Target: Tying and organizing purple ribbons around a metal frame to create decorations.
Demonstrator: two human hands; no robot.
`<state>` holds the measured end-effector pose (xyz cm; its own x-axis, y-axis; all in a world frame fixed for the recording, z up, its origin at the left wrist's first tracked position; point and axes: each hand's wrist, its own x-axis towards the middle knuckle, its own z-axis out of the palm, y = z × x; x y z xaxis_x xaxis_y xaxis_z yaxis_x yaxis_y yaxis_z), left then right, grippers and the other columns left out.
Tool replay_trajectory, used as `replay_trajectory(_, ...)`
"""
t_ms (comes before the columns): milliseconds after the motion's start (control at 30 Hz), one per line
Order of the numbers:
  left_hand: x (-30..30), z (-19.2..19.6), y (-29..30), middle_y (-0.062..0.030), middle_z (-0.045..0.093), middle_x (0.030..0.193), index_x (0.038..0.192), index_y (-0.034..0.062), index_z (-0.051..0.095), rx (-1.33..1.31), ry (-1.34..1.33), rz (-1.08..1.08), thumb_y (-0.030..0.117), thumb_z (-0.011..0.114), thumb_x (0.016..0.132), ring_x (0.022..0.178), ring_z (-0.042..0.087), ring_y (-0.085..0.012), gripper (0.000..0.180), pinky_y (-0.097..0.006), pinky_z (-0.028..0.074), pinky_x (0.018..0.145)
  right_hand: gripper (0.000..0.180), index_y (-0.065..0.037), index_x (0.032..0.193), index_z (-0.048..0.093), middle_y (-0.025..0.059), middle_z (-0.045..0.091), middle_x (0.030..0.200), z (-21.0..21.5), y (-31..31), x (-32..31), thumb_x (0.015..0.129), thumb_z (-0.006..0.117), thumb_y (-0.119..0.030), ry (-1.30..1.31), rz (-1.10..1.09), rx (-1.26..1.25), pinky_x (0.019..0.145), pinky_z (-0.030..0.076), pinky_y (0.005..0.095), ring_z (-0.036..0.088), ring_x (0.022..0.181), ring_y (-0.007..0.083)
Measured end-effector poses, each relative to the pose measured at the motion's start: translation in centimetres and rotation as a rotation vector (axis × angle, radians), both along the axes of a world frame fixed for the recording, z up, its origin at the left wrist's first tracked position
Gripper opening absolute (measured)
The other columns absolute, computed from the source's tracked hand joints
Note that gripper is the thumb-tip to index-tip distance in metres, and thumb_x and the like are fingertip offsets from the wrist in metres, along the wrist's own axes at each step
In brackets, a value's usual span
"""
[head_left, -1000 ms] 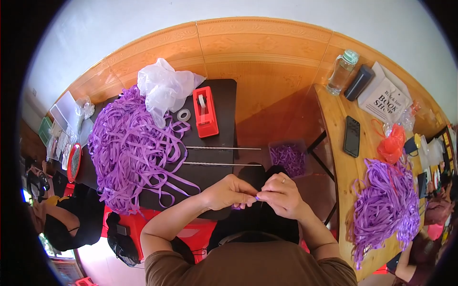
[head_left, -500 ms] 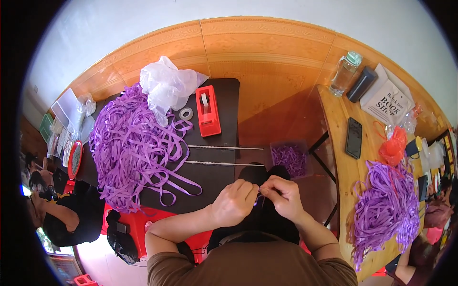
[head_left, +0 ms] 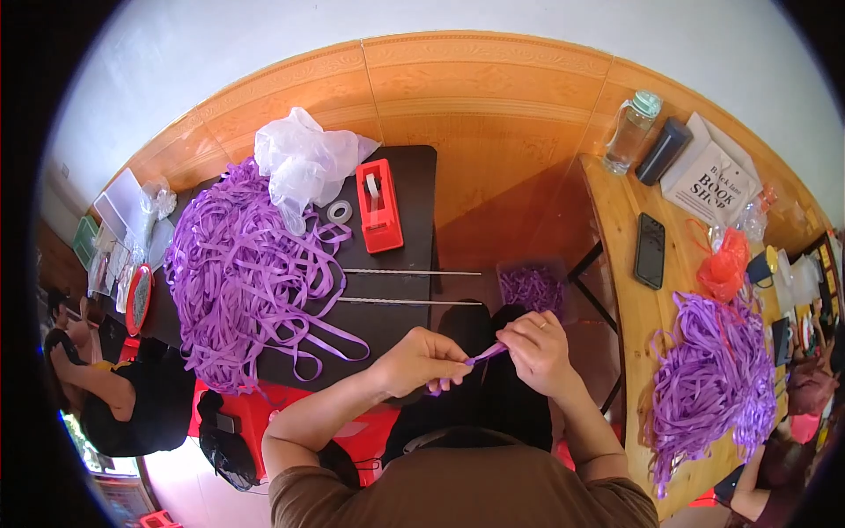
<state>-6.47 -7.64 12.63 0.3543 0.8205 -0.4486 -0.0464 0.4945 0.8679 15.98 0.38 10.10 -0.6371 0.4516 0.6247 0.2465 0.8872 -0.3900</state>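
Head view, nearest first: the left hand (head_left: 421, 359) and right hand (head_left: 539, 349) meet at about six o'clock over the dark lap, each with fingers pinched shut on a short strip of purple ribbon (head_left: 486, 355) stretched between them. Half a second earlier the hands sat closer together and slightly lower — now they have drawn apart, so a length of the strip shows between the fingertips.

Beyond them, at about nine o'clock, a large heap of loose purple ribbon (head_left: 233, 273) covers the left part of the dark rectangular table (head_left: 414, 238), unchanged. Two thin metal rods (head_left: 409, 286) lie across the table's near edge. Farther off stand a red tape dispenser (head_left: 379, 204), a small clear tape roll (head_left: 339, 211) and a crumpled white plastic bag (head_left: 304, 163) — all in place as before.
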Motion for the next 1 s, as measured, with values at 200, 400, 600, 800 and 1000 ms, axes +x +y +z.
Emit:
replay_trajectory(200, 4.6, -2.4, -3.5, -0.0017, 0.064, 0.072, 0.087, 0.0006, 0.067, -0.1, -0.099, 0.239, 0.015, 0.067, 0.085, 0.058, 0.055, -0.0053, 0.014, -0.017, 0.042, 0.049, 0.021, -0.006, 0.083, 0.065, 0.003, 0.061, 0.084, -0.6, 0.5, -1.2, 0.062, 0.068, -0.004, 0.107, -0.093, 0.193, 0.062, 0.038, 0.0317, 0.059, 0.076, 0.0203)
replay_trajectory(400, 9.2, -9.6, -1.2, -0.0037, 0.065, 0.073, 0.084, -0.0017, 0.068, 0.222, -0.214, 0.658, 0.007, 0.064, 0.086, 0.066, 0.059, -0.0075, 0.009, -0.02, 0.045, 0.063, 0.025, -0.006, 0.09, 0.065, 0.0068, 0.062, 0.088, -3.9, 3.3, -1.9, 0.066, 0.063, 0.002, 0.17, -0.189, 0.13, 0.064, 0.039, 0.0345, 0.058, 0.077, 0.0246)
replay_trajectory(600, 9.0, -11.8, 2.9, -0.0048, 0.067, 0.081, 0.093, -0.001, 0.068, 0.407, -0.228, 0.851, 0.003, 0.065, 0.084, 0.075, 0.061, -0.0089, 0.01, -0.021, 0.047, 0.071, 0.024, -0.008, 0.092, 0.066, 0.0065, 0.061, 0.086, -5.2, 7.9, -4.5, 0.069, 0.064, 0.0, 0.236, -0.163, 0.107, 0.064, 0.04, 0.0355, 0.057, 0.076, 0.0261)
replay_trajectory(800, 7.7, -11.4, 4.6, -0.005, 0.065, 0.086, 0.092, -0.002, 0.067, 0.484, -0.277, 0.936, 0.0, 0.064, 0.084, 0.08, 0.058, -0.0089, 0.009, -0.022, 0.045, 0.075, 0.021, -0.007, 0.091, 0.068, 0.0085, 0.064, 0.089, -5.1, 10.4, -8.1, 0.072, 0.066, 0.002, 0.298, -0.085, -0.006, 0.069, 0.044, 0.0337, 0.06, 0.079, 0.0255)
replay_trajectory(1000, 7.7, -12.3, 5.1, -0.008, 0.065, 0.09, 0.093, -0.0036, 0.066, 0.582, -0.214, 0.904, -0.003, 0.063, 0.083, 0.083, 0.059, -0.0116, 0.01, -0.023, 0.046, 0.076, 0.021, -0.007, 0.093, 0.068, 0.0089, 0.064, 0.089, -7.0, 10.8, -10.4, 0.073, 0.069, -0.001, 0.301, -0.005, -0.083, 0.07, 0.044, 0.034, 0.06, 0.081, 0.0257)
